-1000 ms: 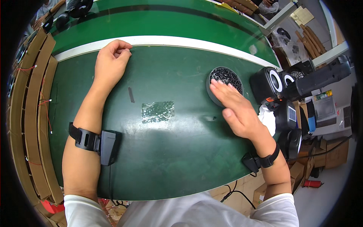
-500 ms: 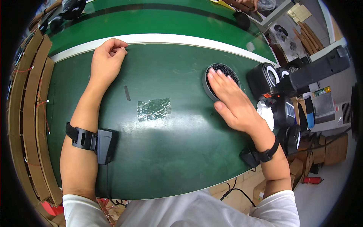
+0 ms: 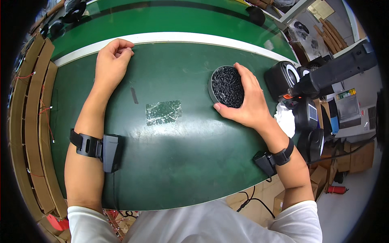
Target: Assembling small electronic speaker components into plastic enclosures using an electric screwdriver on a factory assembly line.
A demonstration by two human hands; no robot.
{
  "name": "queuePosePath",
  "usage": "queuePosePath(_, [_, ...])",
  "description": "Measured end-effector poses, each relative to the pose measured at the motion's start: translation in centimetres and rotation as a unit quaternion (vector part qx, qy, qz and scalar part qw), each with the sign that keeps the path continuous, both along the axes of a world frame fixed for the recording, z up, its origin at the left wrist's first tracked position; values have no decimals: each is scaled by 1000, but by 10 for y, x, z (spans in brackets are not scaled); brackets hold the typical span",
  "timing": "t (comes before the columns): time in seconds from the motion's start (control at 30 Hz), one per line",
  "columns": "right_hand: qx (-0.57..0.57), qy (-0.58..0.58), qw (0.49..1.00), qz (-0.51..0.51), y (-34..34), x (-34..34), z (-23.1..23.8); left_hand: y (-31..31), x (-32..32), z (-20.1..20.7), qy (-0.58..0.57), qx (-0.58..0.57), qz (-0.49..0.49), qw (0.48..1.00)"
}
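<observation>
A round dark grey tub [image 3: 210, 94] full of small black pieces [image 3: 227, 86] stands on the green table, right of the middle. Round its right side curves my right hand [image 3: 252, 101], thumb against the near rim and fingers along the far right rim. The pieces look streaked, too fine to tell their kind. Over at the far left of the table, my left hand [image 3: 112, 62] is closed beside the white border strip, fingers curled and pinched together. Whatever it may hold is hidden by the fingers.
A clear tape patch [image 3: 164, 113] and a dark strip [image 3: 134, 96] lie on the table [image 3: 182, 162]. Black devices [image 3: 278, 80] and a black power tool [image 3: 336, 73] stand along the right edge. Cardboard trays [image 3: 30, 133] line the left. Beyond the white strip [image 3: 190, 37] runs a green belt [image 3: 170, 20].
My right hand has gone from lying flat over the tub's top to gripping its right side. The tub has shifted a little left. My left hand stays closed in nearly the same place.
</observation>
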State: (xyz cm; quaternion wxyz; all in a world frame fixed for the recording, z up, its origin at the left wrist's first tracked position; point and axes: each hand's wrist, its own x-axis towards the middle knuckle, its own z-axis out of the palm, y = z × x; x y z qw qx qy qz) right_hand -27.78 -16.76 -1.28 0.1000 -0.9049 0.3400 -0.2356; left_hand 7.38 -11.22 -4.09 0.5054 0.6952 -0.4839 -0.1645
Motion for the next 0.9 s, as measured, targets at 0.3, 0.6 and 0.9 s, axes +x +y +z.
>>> queuePosePath(0.3, [-24,-30,999,-8,-15,-2,-6,0,2,-1,-9,0,-1,1000])
queuePosePath(0.6, [-51,-47,996,47,-13,-13,17,-1,0,2,-3,-7,-4,1000])
queuePosePath(0.9, [-94,97,984,119,38,-16,17,-1,2,0,-8,-7,-6,1000])
